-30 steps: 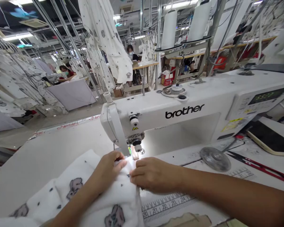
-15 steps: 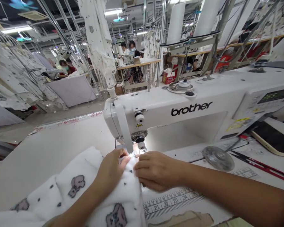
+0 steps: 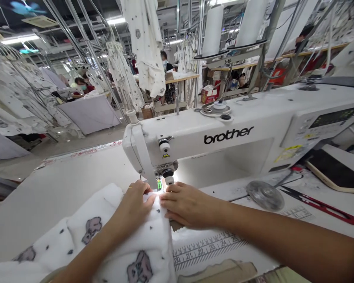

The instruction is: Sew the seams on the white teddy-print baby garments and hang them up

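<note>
white fabric point(image 3: 144, 236) | left hand point(image 3: 132, 208), right hand point(image 3: 188, 206): fingers together, pressing it | sewing table point(image 3: 61, 169) | garments point(image 3: 144, 43) hanging

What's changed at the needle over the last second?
The right hand has slid forward on the white printed fabric, its fingertips now closer to the presser foot. The left hand has barely moved, pressed on the fabric left of the foot. Neither hand has let go. The Brother sewing machine and red-handled thread snips are unchanged, apart from a small shift of the head camera.
</note>
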Demonstrator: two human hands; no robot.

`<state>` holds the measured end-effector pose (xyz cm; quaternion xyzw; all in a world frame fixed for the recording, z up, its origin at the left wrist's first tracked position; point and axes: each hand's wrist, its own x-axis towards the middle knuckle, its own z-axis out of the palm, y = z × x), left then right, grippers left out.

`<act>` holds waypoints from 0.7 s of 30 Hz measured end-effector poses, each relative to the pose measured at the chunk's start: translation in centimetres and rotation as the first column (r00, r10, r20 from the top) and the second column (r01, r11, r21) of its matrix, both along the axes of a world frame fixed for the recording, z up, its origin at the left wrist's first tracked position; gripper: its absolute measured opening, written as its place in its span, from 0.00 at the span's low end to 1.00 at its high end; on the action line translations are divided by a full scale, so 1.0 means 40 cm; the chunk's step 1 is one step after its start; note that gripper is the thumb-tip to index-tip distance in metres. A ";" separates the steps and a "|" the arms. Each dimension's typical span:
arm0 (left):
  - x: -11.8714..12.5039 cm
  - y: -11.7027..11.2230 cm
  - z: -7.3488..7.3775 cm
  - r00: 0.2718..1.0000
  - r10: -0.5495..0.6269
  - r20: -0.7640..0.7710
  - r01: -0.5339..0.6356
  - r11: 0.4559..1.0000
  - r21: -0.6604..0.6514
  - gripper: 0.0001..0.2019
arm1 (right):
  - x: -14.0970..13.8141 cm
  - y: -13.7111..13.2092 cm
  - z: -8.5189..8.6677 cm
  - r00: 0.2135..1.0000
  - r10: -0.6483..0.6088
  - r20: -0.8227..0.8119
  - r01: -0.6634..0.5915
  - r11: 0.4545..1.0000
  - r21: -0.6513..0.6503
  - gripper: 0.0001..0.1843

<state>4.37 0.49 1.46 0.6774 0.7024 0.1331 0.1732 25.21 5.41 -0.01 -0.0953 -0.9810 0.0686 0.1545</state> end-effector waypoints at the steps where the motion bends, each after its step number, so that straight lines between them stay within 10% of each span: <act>1: 0.000 0.002 0.002 1.000 0.006 -0.001 -0.006 1.000 -0.011 0.08 | 0.000 -0.001 0.000 1.000 -0.007 -0.002 0.007 1.000 0.004 0.09; 21: 0.019 0.071 -0.025 0.993 0.072 -0.090 -0.064 0.994 0.093 0.03 | -0.008 0.014 -0.013 0.990 -0.137 -0.044 0.138 0.990 0.010 0.12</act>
